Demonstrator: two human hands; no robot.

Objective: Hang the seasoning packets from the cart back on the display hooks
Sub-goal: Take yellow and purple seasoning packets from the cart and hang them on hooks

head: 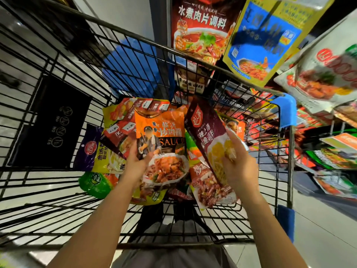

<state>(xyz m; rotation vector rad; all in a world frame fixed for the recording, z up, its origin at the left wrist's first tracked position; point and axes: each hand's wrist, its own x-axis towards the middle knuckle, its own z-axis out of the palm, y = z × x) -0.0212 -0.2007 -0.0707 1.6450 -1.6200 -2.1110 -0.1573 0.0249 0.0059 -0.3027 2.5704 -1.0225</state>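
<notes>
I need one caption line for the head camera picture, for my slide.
Over the cart, left hand holds an orange packet; right hand holds a maroon packet.

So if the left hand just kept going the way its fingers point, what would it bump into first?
The left hand grips the orange packet and points up and away into the cart. Straight on, it would probably first meet the red packets piled behind, then the cart's wire wall. Depth is hard to judge here.
</notes>
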